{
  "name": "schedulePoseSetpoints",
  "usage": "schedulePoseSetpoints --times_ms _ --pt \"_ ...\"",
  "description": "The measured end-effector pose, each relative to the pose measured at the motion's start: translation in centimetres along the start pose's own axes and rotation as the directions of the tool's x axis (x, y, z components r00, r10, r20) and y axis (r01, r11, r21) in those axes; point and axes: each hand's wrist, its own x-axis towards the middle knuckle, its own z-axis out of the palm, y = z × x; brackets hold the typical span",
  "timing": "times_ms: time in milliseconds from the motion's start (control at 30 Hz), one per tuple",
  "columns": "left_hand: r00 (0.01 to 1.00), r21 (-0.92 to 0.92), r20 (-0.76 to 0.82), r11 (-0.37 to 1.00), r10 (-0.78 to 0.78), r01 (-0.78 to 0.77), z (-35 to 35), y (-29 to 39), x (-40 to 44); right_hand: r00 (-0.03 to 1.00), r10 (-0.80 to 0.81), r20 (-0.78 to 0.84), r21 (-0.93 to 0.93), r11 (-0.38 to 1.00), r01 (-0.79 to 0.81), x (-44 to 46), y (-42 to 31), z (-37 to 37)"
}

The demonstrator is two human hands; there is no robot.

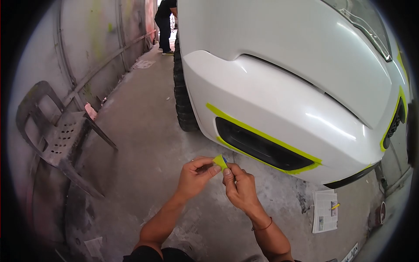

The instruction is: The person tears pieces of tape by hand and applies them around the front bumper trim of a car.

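A small piece of yellow-green masking tape (220,162) is held up between my two hands, in front of the white car bumper (266,96). My left hand (194,177) pinches its left side between thumb and fingers. On the other side, my right hand (240,185) is closed at the tape's right edge, where a bit of blue shows; I cannot make out what the blue part is. Beyond my hands, strips of the same tape (266,134) frame a black bumper inset (257,144).
A worn plastic chair (65,133) stands at left by the wall. Newspaper (325,212) with a yellow object (335,206) lies on the concrete floor at right, near a small bucket (380,214). Past the tyre (185,100), another person (164,26) stands at the back.
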Motion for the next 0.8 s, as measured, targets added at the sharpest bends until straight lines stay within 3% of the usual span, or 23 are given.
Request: schedulePoseSetpoints --times_ms 33,67,100,133,167,200,233,267,300,333,400,433,600,700,800 --pt "0.998 0.060 -0.059 0.998 -0.023 0.026 -0.2 0.0 0.1 1.000 -0.004 -0.001 0.004 1.000 0.004 0.2 -0.2 0.0" --pt "0.998 0.064 -0.059 0.998 -0.020 0.024 -0.2 0.2 0.3 0.989 -0.143 -0.039 -0.043 0.989 0.141 0.4 -0.5 0.0" --pt "0.986 0.007 -0.162 0.999 -0.038 0.039 -0.1 0.8 0.5 0.958 -0.280 -0.070 -0.094 0.957 0.273 0.6 -0.6 0.0" --pt "0.963 -0.054 -0.262 0.997 -0.063 0.050 0.0 1.2 0.8 0.958 -0.280 -0.070 -0.092 0.958 0.273 0.6 -0.5 0.2" --pt "0.963 -0.052 -0.263 0.997 -0.063 0.051 -0.2 1.4 1.3 0.938 -0.338 -0.080 -0.069 0.940 0.333 0.7 -0.2 0.4" --pt "0.947 0.007 -0.319 1.000 0.027 -0.026 -0.6 1.7 2.0 0.914 -0.395 -0.093 -0.047 0.919 0.393 0.8 -0.1 0.7" --pt "0.921 0.070 -0.370 0.992 0.120 -0.101 -0.8 1.9 2.7 0.914 -0.396 -0.094 -0.044 0.918 0.393 0.9 -0.3 1.1" --pt "0.921 0.072 -0.370 0.992 0.120 -0.100 -0.8 2.2 3.2 0.951 -0.289 -0.113 -0.005 0.957 0.291 1.0 -0.7 1.6" --pt "0.887 0.180 -0.395 0.967 0.239 -0.180 -0.4 2.5 3.7 0.976 -0.178 -0.128 0.034 0.982 0.184 1.2 -1.0 1.9" --pt "0.842 0.287 -0.403 0.923 0.358 -0.255 -0.1 2.9 4.3 0.975 -0.178 -0.132 0.034 0.982 0.184 1.7 -1.1 1.9" --pt "0.835 0.355 -0.395 0.902 0.383 -0.246 0.5 4.4 5.3 0.994 -0.059 -0.093 0.004 0.998 0.060 3.1 -1.4 1.8" --pt "0.828 0.419 -0.386 0.877 0.407 -0.236 0.7 4.9 5.8 0.994 -0.057 -0.096 0.006 0.998 0.058 3.8 -1.3 1.8" --pt "0.827 0.393 -0.352 0.871 0.439 -0.295 0.6 5.4 7.5 0.963 -0.182 -0.196 0.000 0.983 0.186 5.4 -0.3 2.1" --pt "0.835 0.411 -0.317 0.858 0.450 -0.307 0.5 5.9 7.4 0.983 -0.081 -0.166 0.033 0.996 0.087 5.1 -0.5 2.2" --pt "0.860 0.411 -0.302 0.870 0.412 -0.272 -0.1 5.9 7.8 0.973 -0.097 -0.211 0.131 0.983 0.126 4.6 -0.2 2.9"
